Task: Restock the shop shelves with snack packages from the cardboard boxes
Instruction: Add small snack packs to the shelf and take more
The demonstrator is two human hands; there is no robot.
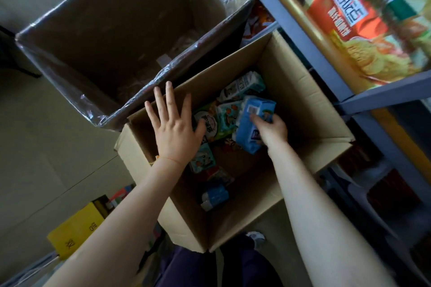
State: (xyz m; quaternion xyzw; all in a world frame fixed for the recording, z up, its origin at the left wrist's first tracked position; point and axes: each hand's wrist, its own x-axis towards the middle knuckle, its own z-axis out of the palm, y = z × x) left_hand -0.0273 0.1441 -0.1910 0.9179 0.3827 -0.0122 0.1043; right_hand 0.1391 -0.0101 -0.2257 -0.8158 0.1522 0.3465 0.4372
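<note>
An open cardboard box [303, 109] stands on the floor below me with several snack packages [224, 121] loose inside. My right hand [271, 129] reaches into it and grips a blue snack package [250, 123] lifted above the others. My left hand [172, 123] hovers with its fingers spread over the box's left rim, holding nothing. Another blue pack [214, 197] lies near the box's front wall. To the right stands a blue metal shelf [382, 96] holding a large orange chip bag [377, 23].
A bigger cardboard box lined with clear plastic [112, 30] sits behind the first one, touching its far rim. A yellow carton [77, 228] lies on the floor at lower left. Lower shelf levels at right hold dark goods.
</note>
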